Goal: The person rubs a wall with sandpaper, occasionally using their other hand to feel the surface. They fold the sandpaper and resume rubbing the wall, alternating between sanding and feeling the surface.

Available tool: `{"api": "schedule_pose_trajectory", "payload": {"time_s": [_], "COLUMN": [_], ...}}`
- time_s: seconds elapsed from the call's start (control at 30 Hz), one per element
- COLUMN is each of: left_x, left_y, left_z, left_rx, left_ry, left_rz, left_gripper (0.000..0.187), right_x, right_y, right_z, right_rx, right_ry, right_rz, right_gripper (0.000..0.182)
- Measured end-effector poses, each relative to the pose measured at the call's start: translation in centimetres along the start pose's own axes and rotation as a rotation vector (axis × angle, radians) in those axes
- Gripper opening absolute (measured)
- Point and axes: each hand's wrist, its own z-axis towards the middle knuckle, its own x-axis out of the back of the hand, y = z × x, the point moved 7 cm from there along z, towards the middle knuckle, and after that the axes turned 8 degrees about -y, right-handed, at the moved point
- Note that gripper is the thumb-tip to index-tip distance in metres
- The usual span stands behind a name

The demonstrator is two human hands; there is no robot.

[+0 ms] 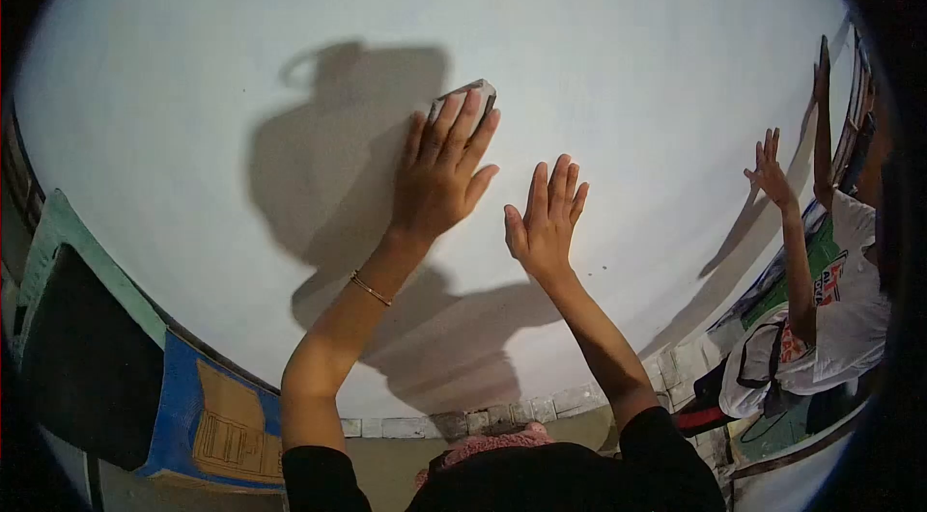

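Note:
My left hand (439, 169) lies against a pale wall (618, 58), its fingers over a small greyish-white piece (486, 90) with dark edges, which it presses to the surface. Most of that piece is hidden under the fingers. A thin bracelet (371, 288) circles my left wrist. Lower and to the right, my right hand (548, 222) is spread with its palm toward the wall and holds nothing; whether it touches the wall is unclear.
At the right, another person (840, 319) in a white shirt has both arms raised by the wall. A blue panel with cardboard (232, 415) and a dark panel (92, 358) stand lower left. Bricks (401, 428) line the wall's foot.

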Motion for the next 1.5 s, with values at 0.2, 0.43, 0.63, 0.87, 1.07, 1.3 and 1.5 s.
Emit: {"api": "schedule_pose_trajectory", "payload": {"time_s": [0.2,0.43,0.63,0.87,1.07,1.3,1.5], "left_x": [3.0,-0.2,4.0,2.6,7.3,4.3,9.8], "left_y": [-5.4,-0.1,-5.4,1.3,-4.4,2.5,-5.2], "left_z": [1.5,-3.1,-3.3,-5.6,-5.3,-3.9,-1.6], "left_rx": [0.276,0.198,0.451,0.179,0.345,0.01,0.339], "left_ry": [0.288,0.086,0.423,0.234,0.432,0.071,0.494], "left_rz": [0.029,-0.04,0.066,-0.064,0.112,-0.012,-0.015], "left_gripper": [0.067,0.072,0.068,0.077,0.072,0.075,0.068], "right_x": [-0.2,2.1,2.5,3.2,4.0,4.9,6.4], "right_y": [0.3,0.3,-0.9,-2.8,-3.1,-3.2,-2.9], "right_z": [0.1,1.4,2.2,-0.5,-1.3,-0.3,0.9], "right_rx": [0.041,0.101,0.203,0.202,0.212,0.191,0.206], "right_ry": [0.028,-0.026,0.072,0.134,0.169,0.171,0.205], "right_rz": [-0.002,0.042,-0.091,-0.114,-0.104,-0.11,-0.102], "right_gripper": [0.068,0.065,0.059,0.057,0.056,0.056,0.055]}}
